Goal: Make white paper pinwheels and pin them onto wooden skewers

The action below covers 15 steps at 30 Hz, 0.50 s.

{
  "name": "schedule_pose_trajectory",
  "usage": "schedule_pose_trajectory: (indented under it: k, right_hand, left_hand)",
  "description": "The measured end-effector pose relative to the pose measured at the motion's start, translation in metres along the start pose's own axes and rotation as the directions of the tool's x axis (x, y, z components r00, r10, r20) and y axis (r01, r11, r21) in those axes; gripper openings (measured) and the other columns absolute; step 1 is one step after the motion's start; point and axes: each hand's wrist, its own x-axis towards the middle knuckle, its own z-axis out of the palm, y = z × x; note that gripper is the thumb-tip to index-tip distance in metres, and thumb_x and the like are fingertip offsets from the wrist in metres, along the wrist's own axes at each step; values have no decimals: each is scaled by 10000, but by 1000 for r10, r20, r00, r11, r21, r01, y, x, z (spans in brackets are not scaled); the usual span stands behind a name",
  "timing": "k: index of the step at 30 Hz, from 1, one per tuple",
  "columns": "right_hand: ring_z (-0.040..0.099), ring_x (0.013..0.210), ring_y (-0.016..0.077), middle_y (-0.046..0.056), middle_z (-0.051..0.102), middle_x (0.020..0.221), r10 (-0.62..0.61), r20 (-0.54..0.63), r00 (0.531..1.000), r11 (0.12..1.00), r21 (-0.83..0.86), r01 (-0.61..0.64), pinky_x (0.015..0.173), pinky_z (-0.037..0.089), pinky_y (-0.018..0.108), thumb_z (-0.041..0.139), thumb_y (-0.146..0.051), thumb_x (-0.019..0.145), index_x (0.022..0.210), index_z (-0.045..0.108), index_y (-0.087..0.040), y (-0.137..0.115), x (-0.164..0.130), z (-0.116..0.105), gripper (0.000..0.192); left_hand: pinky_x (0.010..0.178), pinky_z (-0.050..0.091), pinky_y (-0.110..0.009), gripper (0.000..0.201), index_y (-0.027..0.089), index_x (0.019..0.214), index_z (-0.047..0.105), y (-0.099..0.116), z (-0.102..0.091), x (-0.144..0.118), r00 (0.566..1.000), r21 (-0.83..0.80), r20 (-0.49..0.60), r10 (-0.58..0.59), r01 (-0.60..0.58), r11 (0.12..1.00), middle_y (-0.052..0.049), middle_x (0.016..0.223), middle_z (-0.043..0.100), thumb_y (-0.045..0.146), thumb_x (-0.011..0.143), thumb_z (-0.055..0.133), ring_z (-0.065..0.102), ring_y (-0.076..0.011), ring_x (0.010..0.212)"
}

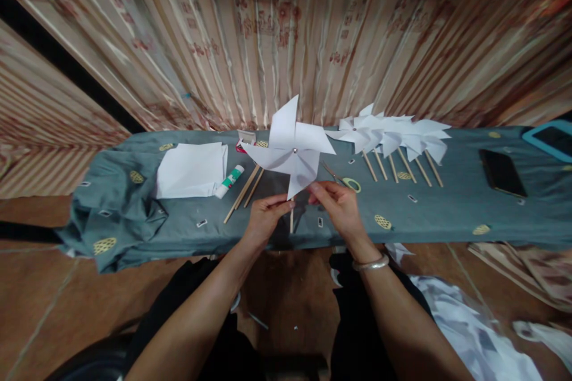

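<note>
Paper stack [191,170] and glue stick [229,181] lie toward the table's [447,214] left end. At the front edge, left hand [264,214] pinches the pinwheel [290,152] stick upright so the blades stay clear; right hand [337,205] grips a blade tip. Finished pinwheels [395,134] lie along the back edge, phone [502,172] right.

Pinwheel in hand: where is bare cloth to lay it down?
Free: between the finished pinwheels and the phone. Crowded: around the paper stack, glue stick, sticks, and scissors beside the held pinwheel.
</note>
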Motion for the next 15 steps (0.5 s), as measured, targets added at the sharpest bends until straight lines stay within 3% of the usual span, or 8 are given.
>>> schedule_pose_trajectory:
  k: [3,7,10,15]
  right_hand:
    - [580,562,130,11,672,578,-26,-189,982,999,-23,22,593,454,271,666,-590,781,622,705,-195,2,10,-22,427]
    - [621,669,137,2,718,716,-82,-422,903,992,52,114,678,475,288,752,-538,714,785,739,-211,8,25,-45,334]
    - [616,703,126,-9,719,775,-82,-423,902,985,103,137,715,475,287,783,-509,682,816,747,-227,11,33,-51,315]
    - [540,605,91,-40,677,669,-14,-360,933,974,205,93,617,436,246,830,-441,632,722,756,-237,10,38,-48,235]
  left_hand:
    - [810,538,-329,316,208,691,792,1,0,-1,1000,-3,-8,-20,20,1000,-37,748,781,329,418,898,691,-189,722]
    - [858,531,-334,305,207,700,794,0,0,-4,998,24,36,-51,50,998,-47,783,786,311,432,897,702,-195,762]
    - [868,528,-338,316,200,716,796,0,1,-7,994,50,75,-79,75,996,-53,790,787,306,437,900,708,-204,778]
    - [829,538,-346,333,186,718,796,-2,1,-10,986,77,110,-126,118,990,-65,775,785,336,440,902,712,-219,760]
